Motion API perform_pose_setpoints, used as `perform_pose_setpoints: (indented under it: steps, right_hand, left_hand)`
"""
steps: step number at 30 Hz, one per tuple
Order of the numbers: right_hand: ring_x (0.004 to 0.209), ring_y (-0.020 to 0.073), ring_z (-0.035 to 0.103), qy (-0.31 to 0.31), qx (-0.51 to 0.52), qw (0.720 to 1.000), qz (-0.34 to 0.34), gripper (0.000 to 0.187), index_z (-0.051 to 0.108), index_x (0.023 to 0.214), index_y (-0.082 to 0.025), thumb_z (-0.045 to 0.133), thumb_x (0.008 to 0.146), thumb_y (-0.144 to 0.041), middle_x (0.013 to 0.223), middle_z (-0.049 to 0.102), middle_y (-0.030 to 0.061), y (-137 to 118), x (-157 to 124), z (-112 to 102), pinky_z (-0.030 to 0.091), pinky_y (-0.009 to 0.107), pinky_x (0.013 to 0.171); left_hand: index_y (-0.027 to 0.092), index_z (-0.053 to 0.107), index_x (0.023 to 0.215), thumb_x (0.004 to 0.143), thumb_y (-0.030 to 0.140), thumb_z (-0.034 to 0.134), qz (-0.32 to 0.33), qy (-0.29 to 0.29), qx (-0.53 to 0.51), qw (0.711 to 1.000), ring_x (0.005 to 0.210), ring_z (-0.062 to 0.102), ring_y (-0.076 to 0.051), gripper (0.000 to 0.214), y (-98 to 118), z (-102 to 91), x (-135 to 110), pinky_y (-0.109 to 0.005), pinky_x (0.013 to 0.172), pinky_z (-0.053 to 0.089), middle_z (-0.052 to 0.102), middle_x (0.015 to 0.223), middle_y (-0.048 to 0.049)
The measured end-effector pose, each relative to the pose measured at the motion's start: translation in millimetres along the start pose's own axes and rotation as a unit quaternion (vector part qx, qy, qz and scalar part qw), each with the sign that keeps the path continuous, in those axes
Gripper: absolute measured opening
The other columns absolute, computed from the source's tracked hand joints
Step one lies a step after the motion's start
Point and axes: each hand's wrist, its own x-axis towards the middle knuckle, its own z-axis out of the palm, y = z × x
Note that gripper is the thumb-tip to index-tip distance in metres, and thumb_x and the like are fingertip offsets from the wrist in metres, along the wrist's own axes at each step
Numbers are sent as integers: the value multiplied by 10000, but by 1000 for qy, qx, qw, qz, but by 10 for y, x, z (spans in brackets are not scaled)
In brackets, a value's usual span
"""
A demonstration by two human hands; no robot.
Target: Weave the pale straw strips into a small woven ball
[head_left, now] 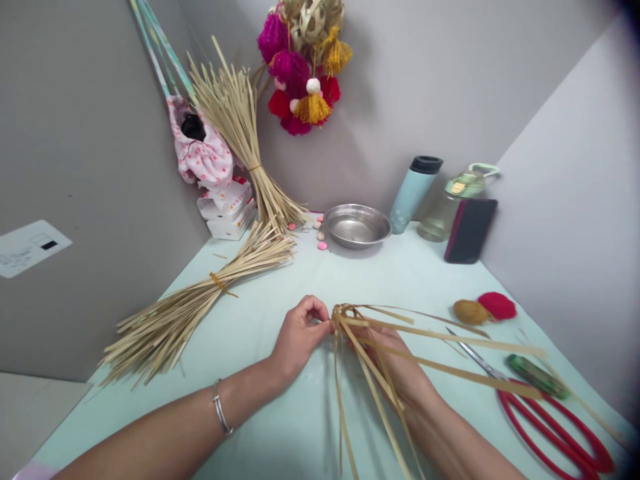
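A small woven piece of flat straw strips (345, 312) is up in front of me. Its long loose ends fan out to the right and hang down toward me. My left hand (299, 337) is closed, thumb and forefinger pinched together at the piece's left edge. Behind the strips, my right hand (395, 360) grips the piece from the right; strips cover part of its fingers. To the left lies a tied bundle of straw strips (185, 313). Scissors with red handles (543, 420) rest to the right of my right hand, their blades pointing away from me.
A steel bowl (357, 230) stands at the back beside small pink discs (323, 246). Behind are a blue tumbler (413, 197), a green bottle (440, 213) and a phone (470, 231). Yarn balls (497, 306) lie right. Another straw bundle (245, 133) leans on the wall.
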Motion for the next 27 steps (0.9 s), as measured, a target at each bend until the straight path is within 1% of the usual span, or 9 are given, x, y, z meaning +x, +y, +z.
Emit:
perform_pose_setpoints:
  steps: [2, 4, 7, 9, 12, 15, 19, 22, 27]
  right_hand:
    - [708, 181, 575, -3, 2, 1000, -23, 142, 743, 649, -161, 783, 618, -294, 698, 688, 32, 24, 16, 3, 413, 287, 676]
    - [718, 185, 574, -2, -1, 999, -43, 138, 733, 654, -170, 780, 641, -299, 702, 683, 24, 47, 33, 13, 412, 292, 680]
    - [605, 167, 536, 12, -7, 998, -56, 173, 707, 608, -167, 802, 638, -309, 577, 624, 2, 79, 62, 42, 389, 291, 601]
    - [544, 150, 503, 20, -8, 998, -62, 201, 690, 584, -166, 816, 623, -318, 523, 588, -12, 94, 83, 71, 369, 287, 560]
    - [544, 146, 505, 37, -8, 996, -75, 215, 689, 605, -171, 818, 617, -344, 549, 608, -10, 101, 105, 120, 377, 288, 572]
    - [561, 149, 515, 55, -16, 995, -76, 199, 688, 620, -171, 818, 619, -322, 565, 618, -9, 98, 116, 168, 394, 290, 598]
    - [575, 153, 523, 69, -23, 995, -72, 189, 675, 618, -174, 829, 591, -281, 562, 617, -14, 120, 141, 217, 393, 277, 577]
    - [583, 164, 546, 64, -21, 995, -72, 190, 685, 627, -173, 828, 583, -291, 573, 638, -5, 125, 157, 246, 415, 285, 592]
    - [611, 175, 570, 44, -19, 995, -89, 188, 705, 616, -170, 807, 607, -328, 604, 659, 12, 38, 142, 300, 427, 285, 604]
  left_hand:
    - [165, 546, 693, 675, 265, 757, -7, 10, -9, 1000, 678, 528, -112, 234, -6, 6, 21, -228, 665, 443, 551, 698, 27]
    - [162, 567, 694, 640, 291, 786, -27, 19, -34, 999, 655, 554, -117, 260, -14, 12, 44, -235, 653, 456, 574, 683, 27]
    - [159, 596, 700, 594, 310, 818, -60, 35, -66, 995, 632, 588, -127, 289, -30, 15, 75, -246, 649, 467, 614, 662, 24]
    - [157, 615, 703, 588, 312, 820, -67, 46, -73, 994, 630, 595, -130, 281, -34, 10, 90, -247, 651, 467, 630, 654, 21]
    - [155, 646, 717, 599, 327, 812, -65, 61, -74, 993, 648, 601, -136, 267, -26, -3, 103, -251, 669, 468, 648, 661, 13]
    - [144, 662, 720, 606, 350, 810, -63, 70, -77, 993, 661, 600, -140, 278, -17, -13, 107, -257, 688, 468, 662, 681, -2]
    - [160, 575, 686, 617, 386, 809, -54, 89, -91, 990, 639, 576, -117, 333, -32, -14, 109, -239, 656, 456, 622, 676, 23]
    - [170, 517, 685, 622, 416, 808, -49, 92, -107, 989, 637, 574, -106, 386, -48, -11, 100, -234, 658, 461, 609, 698, 31]
    - [169, 560, 762, 631, 384, 810, -48, 74, -123, 989, 697, 623, -135, 354, -20, -18, 51, -258, 712, 485, 650, 746, 4]
